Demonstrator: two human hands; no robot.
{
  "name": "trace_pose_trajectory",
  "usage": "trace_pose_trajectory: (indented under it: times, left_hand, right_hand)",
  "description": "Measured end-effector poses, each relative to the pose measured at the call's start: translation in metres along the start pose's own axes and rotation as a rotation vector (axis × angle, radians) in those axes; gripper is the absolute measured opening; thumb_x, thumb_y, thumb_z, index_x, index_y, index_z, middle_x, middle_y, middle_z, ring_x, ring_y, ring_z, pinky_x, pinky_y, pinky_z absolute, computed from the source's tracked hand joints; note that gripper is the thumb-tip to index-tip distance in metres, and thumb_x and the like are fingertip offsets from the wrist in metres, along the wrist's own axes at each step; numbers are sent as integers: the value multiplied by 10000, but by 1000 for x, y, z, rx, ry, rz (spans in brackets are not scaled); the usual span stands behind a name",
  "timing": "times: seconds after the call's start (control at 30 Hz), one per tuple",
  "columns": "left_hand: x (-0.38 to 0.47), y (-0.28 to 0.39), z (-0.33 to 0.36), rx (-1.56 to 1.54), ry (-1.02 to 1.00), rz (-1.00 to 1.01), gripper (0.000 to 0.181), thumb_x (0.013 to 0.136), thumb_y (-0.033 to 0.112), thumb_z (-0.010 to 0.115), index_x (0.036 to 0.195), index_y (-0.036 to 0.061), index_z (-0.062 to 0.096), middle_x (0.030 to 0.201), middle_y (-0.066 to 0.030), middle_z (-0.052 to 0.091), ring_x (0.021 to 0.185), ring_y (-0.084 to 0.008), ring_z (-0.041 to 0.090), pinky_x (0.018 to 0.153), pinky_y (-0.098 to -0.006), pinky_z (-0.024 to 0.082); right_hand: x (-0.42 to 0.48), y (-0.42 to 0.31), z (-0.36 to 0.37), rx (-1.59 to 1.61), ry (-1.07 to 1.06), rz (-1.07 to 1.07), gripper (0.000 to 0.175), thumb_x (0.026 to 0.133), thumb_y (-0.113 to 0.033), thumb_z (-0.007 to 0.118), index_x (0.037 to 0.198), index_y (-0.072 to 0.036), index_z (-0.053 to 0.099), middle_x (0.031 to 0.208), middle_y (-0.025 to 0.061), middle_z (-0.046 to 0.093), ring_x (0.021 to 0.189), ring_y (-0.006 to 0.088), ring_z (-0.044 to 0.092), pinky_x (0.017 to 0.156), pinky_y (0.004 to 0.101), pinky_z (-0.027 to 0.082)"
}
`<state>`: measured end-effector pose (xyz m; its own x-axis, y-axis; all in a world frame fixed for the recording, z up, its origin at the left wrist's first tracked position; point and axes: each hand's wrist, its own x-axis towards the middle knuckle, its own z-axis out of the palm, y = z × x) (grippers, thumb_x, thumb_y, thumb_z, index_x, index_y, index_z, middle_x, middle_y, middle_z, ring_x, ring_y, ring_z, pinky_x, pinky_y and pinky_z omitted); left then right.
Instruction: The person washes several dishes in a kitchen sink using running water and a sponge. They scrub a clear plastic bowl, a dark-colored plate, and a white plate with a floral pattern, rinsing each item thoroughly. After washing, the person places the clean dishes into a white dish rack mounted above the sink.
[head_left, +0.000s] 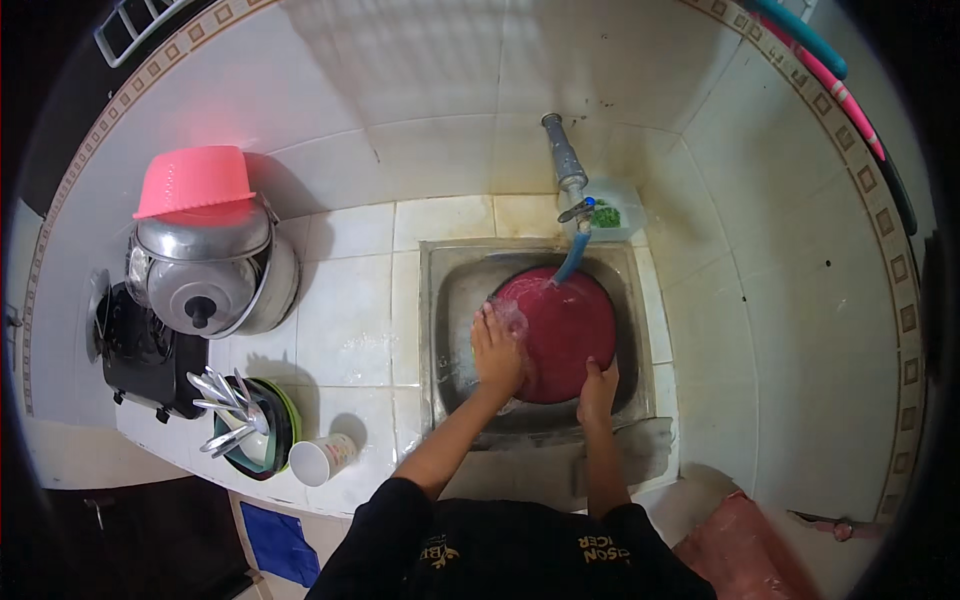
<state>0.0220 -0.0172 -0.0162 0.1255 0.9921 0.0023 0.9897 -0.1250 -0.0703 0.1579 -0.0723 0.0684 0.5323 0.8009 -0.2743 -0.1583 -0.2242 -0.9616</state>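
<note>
A round red pan or lid (564, 341) with a dark rim lies in the steel sink (457, 277); which of the two it is, I cannot tell. My right hand (598, 391) grips its lower right edge, thumb on top and fingers hidden beneath. Flat against the left edge rests my left hand (496, 352), its fingers stretched out, and what lies under the palm is hidden. Water runs from a blue hose (574, 259) on the tap (576, 210) onto the red surface and splashes by my left fingertips.
Left on the tiled counter (345, 315) stand stacked aluminium pots (202, 281) under a pink basket (196, 180). Nearer are a black stove-like appliance (154, 375), stacked bowls with several spoons (236, 420) and a paper cup (322, 459). A clear container with green scourer-like material (606, 216) sits behind the tap.
</note>
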Motion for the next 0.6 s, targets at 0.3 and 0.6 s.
trace_pose_trajectory:
  times: [0.3, 0.6]
  left_hand:
    - [38, 27, -40, -687, 73, 603, 616, 899, 428, 366, 1365, 41, 252, 1440, -163, 194, 1331, -318, 178, 1068, -483, 130]
    - [-18, 10, -34, -600, -111, 345, 566, 927, 309, 348, 1343, -58, 237, 1419, -207, 215, 1314, -354, 213, 1076, -417, 163]
  right_hand:
    - [-14, 41, -7, -48, 91, -13, 513, 829, -24, 468, 1304, 57, 292, 1300, 195, 400, 1163, 281, 432, 997, 351, 311]
    - [-1, 21, 4, -96, 330, -96, 516, 872, -75, 441, 1330, 64, 250, 1316, 225, 361, 1188, 307, 402, 1003, 362, 306]
